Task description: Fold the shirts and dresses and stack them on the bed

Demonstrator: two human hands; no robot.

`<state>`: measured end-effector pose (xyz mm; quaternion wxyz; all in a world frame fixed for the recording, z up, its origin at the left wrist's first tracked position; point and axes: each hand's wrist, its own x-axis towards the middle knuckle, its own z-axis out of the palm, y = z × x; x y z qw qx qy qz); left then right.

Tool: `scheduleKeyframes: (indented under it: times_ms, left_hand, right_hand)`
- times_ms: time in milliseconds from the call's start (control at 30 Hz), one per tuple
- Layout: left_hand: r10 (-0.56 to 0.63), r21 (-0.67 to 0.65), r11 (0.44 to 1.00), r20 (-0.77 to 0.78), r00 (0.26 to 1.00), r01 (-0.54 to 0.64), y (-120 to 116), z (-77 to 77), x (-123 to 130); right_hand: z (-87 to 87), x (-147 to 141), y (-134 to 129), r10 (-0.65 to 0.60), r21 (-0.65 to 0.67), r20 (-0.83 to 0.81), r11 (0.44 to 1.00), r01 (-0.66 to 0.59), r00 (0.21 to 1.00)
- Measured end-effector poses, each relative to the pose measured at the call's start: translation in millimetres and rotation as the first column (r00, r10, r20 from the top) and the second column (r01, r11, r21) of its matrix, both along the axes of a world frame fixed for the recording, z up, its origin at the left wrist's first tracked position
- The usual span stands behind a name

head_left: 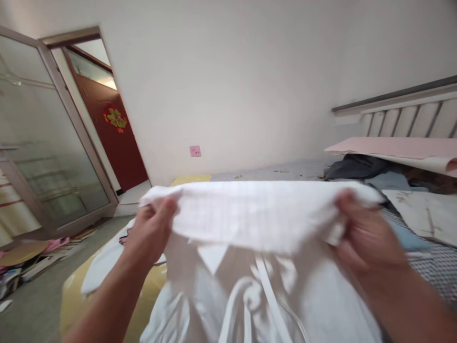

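A white garment point(246, 214) with a wide, gathered band is stretched between my two hands. My left hand point(152, 228) grips the left end of the band, thumb on top. At the right end, my right hand point(367, 233) is closed on the cloth, blurred by motion. Below the band hang white ties point(269, 295), one of them looped, and a small pointed white patch that looks like a label point(213, 257). The lower part of the garment drops out of the frame.
Under the garment is a bed with a yellow patterned cover point(76, 300); another white cloth point(103, 267) lies on it at left. Pink sheet material point(392, 146) and piled clothes point(357, 166) are at right. A glass door point(46, 128) stands at left, with items on the floor.
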<state>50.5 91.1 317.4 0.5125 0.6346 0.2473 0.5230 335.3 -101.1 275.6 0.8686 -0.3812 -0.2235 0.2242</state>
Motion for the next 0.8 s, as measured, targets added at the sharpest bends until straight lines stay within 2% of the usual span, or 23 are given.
scheduleKeyframes:
  times_ms: [67,100,200,267,333,400,467,533,567,633,700,767,800]
  left_hand:
    - [-0.106,-0.006,0.994,-0.142,0.984,0.106,32,11.0,21]
    - [-0.110,0.005,0.994,-0.210,0.971,0.114,49,15.1,30]
    - [-0.009,0.089,0.995,-0.254,0.967,0.033,93,31.2,47]
    - [0.053,0.135,0.991,-0.210,0.976,-0.024,107,44.9,51]
    - [0.089,0.174,0.983,-0.174,0.981,-0.059,110,52.6,50]
    - [0.099,0.176,0.982,-0.174,0.980,-0.068,107,45.0,48]
    - [0.070,0.093,0.994,-0.224,0.972,-0.050,103,17.6,46]
    - [-0.007,-0.086,0.996,-0.290,0.957,-0.019,100,-27.5,45]
    - [-0.063,-0.211,0.977,-0.312,0.948,-0.005,97,-54.9,44]
    - [-0.108,-0.334,0.943,-0.343,0.933,-0.013,90,-114.4,43]
    - [-0.147,-0.441,0.897,-0.351,0.925,-0.024,79,-174.1,40]
    - [-0.197,-0.589,0.807,-0.331,0.923,-0.039,66,-226.4,35]
    - [-0.183,-0.732,0.678,-0.252,0.950,-0.064,61,-247.3,33]
  right_hand:
    - [19.0,10,45,0.110,-0.070,-0.008,0.991,-0.110,0.994]
    - [24.4,17,67,0.160,-0.115,-0.003,0.981,-0.159,0.987]
    - [36.2,41,114,0.194,-0.177,0.116,0.969,-0.172,0.974]
    - [47.0,55,130,0.142,-0.094,0.278,0.988,-0.120,0.950]
    - [56.4,62,134,0.087,0.007,0.364,0.995,-0.095,0.927]
    - [54.3,63,131,0.097,-0.006,0.338,0.995,-0.101,0.936]
    - [31.8,59,127,0.153,-0.103,0.255,0.986,-0.131,0.955]
    - [-13.9,54,123,0.216,-0.207,0.137,0.961,-0.185,0.967]
    - [-44.3,51,121,0.253,-0.264,0.060,0.937,-0.229,0.966]
    - [-114.1,46,116,0.279,-0.359,-0.099,0.885,-0.296,0.955]
    - [-184.6,43,110,0.276,-0.464,-0.242,0.809,-0.361,0.930]
    - [-241.6,42,104,0.285,-0.503,-0.317,0.758,-0.415,0.905]
    - [-261.3,43,101,0.278,-0.492,-0.316,0.769,-0.407,0.907]
